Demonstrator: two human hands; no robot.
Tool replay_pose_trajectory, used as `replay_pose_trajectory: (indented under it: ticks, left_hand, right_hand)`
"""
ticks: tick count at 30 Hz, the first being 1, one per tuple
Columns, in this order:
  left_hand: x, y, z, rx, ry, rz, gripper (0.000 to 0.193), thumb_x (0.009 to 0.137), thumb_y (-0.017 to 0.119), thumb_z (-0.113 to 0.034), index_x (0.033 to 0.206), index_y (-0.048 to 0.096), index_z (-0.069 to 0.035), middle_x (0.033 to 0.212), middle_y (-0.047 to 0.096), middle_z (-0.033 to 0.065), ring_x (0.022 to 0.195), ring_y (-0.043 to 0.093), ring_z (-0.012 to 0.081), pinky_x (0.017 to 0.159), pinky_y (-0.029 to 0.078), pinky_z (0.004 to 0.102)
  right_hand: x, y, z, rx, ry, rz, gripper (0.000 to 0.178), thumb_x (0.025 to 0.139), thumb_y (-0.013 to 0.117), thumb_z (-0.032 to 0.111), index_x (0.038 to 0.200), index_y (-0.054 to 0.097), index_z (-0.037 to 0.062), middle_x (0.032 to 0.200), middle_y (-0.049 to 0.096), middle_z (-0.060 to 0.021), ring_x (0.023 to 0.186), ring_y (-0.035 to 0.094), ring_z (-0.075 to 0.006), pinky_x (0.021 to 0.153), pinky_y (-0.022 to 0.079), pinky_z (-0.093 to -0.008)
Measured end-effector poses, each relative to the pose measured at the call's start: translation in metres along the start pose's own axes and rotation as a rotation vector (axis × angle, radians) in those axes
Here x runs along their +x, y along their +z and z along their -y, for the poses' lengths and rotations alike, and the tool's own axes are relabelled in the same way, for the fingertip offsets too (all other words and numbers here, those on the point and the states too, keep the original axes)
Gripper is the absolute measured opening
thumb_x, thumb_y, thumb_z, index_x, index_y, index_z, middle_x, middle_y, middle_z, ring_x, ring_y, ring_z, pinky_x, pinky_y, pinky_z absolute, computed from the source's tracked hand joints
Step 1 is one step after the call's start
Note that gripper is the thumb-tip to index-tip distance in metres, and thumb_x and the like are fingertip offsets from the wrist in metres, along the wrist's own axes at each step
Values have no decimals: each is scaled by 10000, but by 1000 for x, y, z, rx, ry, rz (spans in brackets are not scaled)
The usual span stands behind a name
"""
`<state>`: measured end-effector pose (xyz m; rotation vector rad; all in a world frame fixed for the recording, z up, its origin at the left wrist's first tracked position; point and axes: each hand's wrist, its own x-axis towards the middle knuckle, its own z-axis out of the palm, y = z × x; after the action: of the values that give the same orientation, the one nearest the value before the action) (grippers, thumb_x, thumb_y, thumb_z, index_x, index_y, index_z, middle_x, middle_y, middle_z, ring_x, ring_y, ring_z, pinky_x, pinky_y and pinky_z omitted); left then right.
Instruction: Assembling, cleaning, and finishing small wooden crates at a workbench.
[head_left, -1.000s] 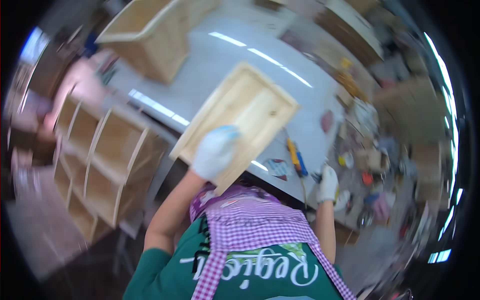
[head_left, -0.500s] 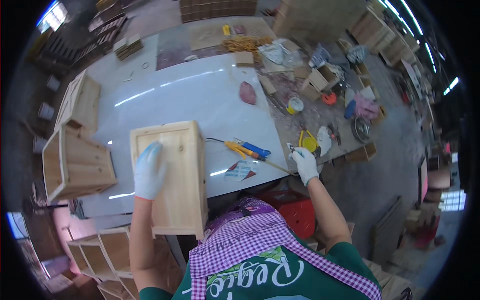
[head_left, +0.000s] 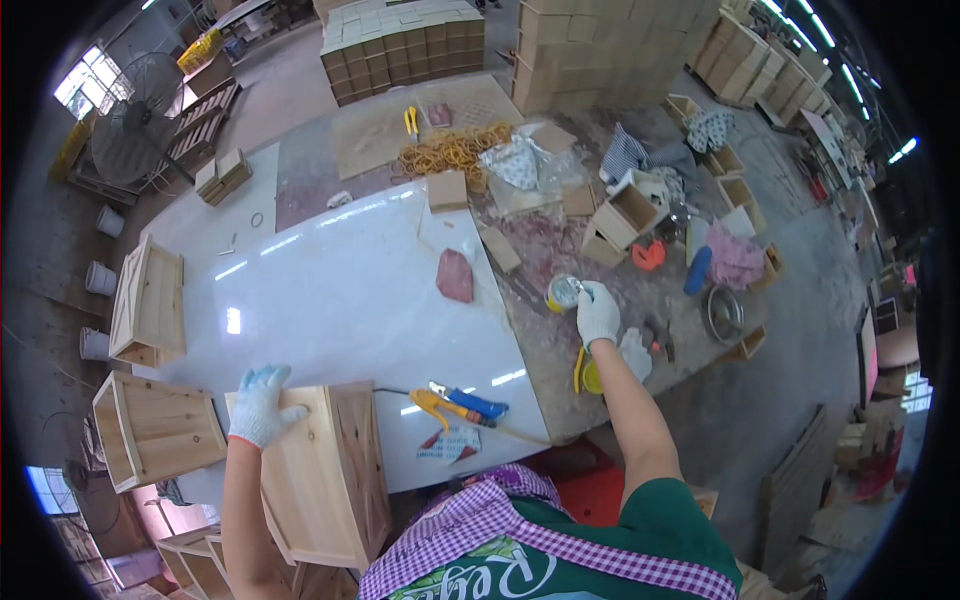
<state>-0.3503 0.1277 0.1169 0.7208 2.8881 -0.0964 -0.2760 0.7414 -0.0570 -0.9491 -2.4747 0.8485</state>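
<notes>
In a white glove, my left hand (head_left: pixel 263 405) rests at the far left corner of a pale wooden box (head_left: pixel 315 475), thumb over its edge and fingers stretched out. The box leans at the table's near edge, in front of me. My right hand (head_left: pixel 598 315), gloved too, is closed on a small flat tool (head_left: pixel 580 287), mostly hidden by the fingers, right at a small tub (head_left: pixel 562 293) of whitish stuff. Yellow-handled scissors (head_left: pixel 580 370) lie nearer me, beside that forearm. An orange-and-blue tool (head_left: pixel 455 408) with a cord lies right of the box.
Two more wooden boxes (head_left: pixel 160 420) stand at the left. A reddish pad (head_left: pixel 455 276) and a printed sheet (head_left: pixel 448 444) lie on the white tabletop (head_left: pixel 330 290). Farther off are orange cords (head_left: pixel 450 155), small open boxes (head_left: pixel 625 215), cloths (head_left: pixel 735 255) and a metal bowl (head_left: pixel 723 313).
My right hand has moved away from me to the tub. The box has shifted nearer and tilted, showing its right side. My left hand has slid to its far left corner.
</notes>
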Motion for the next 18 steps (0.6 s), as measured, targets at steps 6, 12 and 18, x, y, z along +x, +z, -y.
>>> replay_pose_trajectory:
  ticks: [6,12,18]
  left_hand:
    - [12,1,4,-128,-63,244,706,742,800,-589,1176,672,-46,1103,704,206,1072,639,420,977,494,515]
    - [18,0,21,-92,-11,295,643,721,784,-654,927,687,-52,861,697,197,872,672,425,785,527,540]
    - [-12,-17,34,-88,51,203,700,669,757,-737,739,642,-50,685,626,188,689,641,431,643,510,520]
  right_hand:
    - [22,17,15,-413,-41,263,309,884,694,214,1174,727,114,1134,725,-137,1165,636,-350,1033,466,-476]
    - [6,27,47,-393,-502,-127,386,820,737,197,1191,677,113,1303,620,-122,1340,453,-370,1107,361,-533]
    - [-23,58,104,-228,-724,454,414,863,720,254,1222,655,57,1267,647,-158,1261,552,-377,1075,422,-501]
